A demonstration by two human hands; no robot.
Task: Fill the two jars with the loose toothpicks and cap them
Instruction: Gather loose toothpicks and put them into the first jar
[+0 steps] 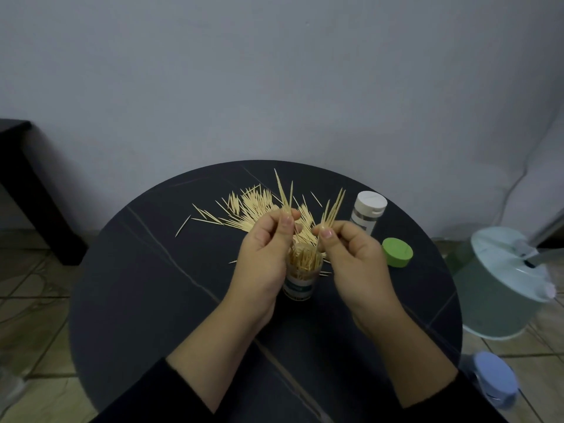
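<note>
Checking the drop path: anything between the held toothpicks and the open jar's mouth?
Nothing visible does. The clear plastic jar stands uncapped below the held wooden toothpicks; the round green cap lies to its right.

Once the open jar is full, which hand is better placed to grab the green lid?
Probably the right hand: the green lid lies just beside it, while the left hand is across the jar. Both pinch toothpicks now.

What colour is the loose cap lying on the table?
Green; the loose cap shows clearly in the head view.
</note>
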